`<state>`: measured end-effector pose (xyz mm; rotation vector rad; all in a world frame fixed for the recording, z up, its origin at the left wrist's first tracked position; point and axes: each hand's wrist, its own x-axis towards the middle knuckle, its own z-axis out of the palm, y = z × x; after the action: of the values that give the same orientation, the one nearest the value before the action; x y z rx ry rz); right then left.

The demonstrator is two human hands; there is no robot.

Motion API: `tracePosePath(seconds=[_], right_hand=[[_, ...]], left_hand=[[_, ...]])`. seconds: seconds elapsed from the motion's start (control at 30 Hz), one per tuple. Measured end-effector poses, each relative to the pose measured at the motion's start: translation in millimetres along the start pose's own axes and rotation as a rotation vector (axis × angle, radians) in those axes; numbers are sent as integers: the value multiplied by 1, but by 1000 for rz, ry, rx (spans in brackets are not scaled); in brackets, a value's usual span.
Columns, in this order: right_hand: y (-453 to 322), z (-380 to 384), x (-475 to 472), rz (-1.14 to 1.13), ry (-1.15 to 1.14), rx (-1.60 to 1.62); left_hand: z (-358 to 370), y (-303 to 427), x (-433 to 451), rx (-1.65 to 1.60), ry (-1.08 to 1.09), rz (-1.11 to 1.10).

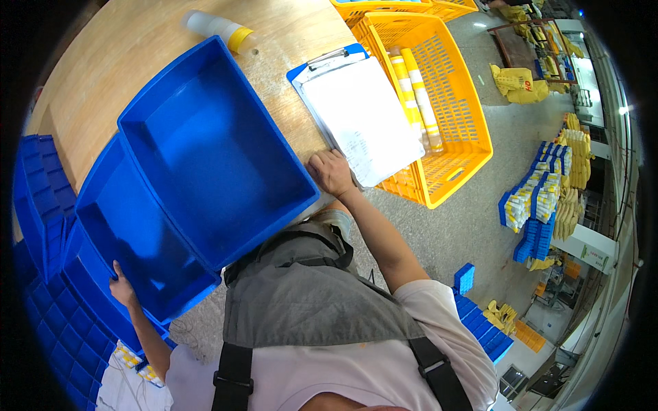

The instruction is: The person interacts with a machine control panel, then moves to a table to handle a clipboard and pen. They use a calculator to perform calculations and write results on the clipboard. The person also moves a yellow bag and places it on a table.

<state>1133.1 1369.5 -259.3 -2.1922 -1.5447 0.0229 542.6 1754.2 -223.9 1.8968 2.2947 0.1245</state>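
Observation:
My left hand grips the left rim of a shallow blue plastic bin, thumb up along the edge. A larger-looking empty blue plastic bin sits on the wooden table beside it, their rims touching or overlapping. My right hand rests with curled fingers at the table's front edge, between that bin's corner and a blue clipboard; nothing shows in it. Printed paper sheets lie under the clipboard's metal clip. Behind the bins, a clear tube with white and yellow bands lies on its side.
Right of the table stands a yellow perforated crate holding several banded tubes. Stacked blue bins crowd my left. Across the concrete floor are bins loaded with tubes and yellow sacks.

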Motion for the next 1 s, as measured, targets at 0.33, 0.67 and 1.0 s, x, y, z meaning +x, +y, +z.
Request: tracePosePath(seconds=[0.33, 0.67, 1.0], right_hand=[[0, -1, -1, 2, 0, -3], [1, 0, 0, -22, 26, -47], [0, -4, 1, -45, 32, -5]], left_hand=[[-5, 13, -11, -20, 66, 51], [-2, 15, -9, 14, 46, 90], [3, 14, -13, 29, 21, 87]])
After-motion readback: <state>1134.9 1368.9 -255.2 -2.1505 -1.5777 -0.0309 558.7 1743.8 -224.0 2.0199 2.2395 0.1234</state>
